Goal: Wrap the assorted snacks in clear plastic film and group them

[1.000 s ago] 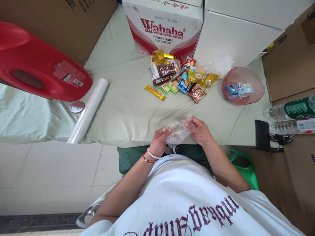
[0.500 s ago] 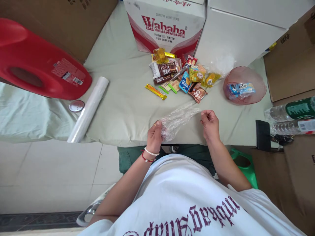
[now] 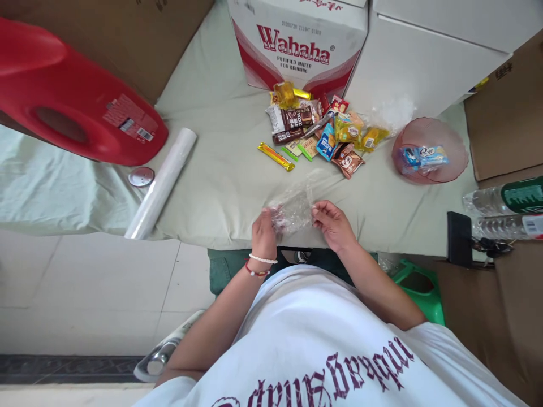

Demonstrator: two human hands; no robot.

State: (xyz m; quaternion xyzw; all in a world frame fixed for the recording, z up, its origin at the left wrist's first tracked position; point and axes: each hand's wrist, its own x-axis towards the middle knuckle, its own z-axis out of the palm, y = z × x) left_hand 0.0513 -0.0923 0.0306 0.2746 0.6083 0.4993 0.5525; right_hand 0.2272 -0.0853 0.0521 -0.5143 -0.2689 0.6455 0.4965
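Note:
A thin, crinkled clear plastic bag [image 3: 293,215] with some reddish marks near its left end is stretched between my hands, just above the front edge of the table. My left hand [image 3: 263,236] pinches its left end, thumb on top. At its right edge, the fingertips of my right hand [image 3: 335,226] are closed on the film. Beyond the bag lies a pile of wrapped snacks [image 3: 326,127], with a yellow stick-shaped packet [image 3: 275,157] at its near left.
A pink translucent bowl [image 3: 460,161] holding a blue packet stands right. A white plastic roll [image 3: 163,183], round tin [image 3: 141,176] and red jug [image 3: 85,102] are left. Cartons [image 3: 301,51] stand behind. Bottles [image 3: 487,200] and a black phone-like object [image 3: 459,238] are at the right edge.
My right hand has moved left and slightly down, toward my left hand. The plastic between them is now gathered shorter and less stretched. My left hand has hardly moved.

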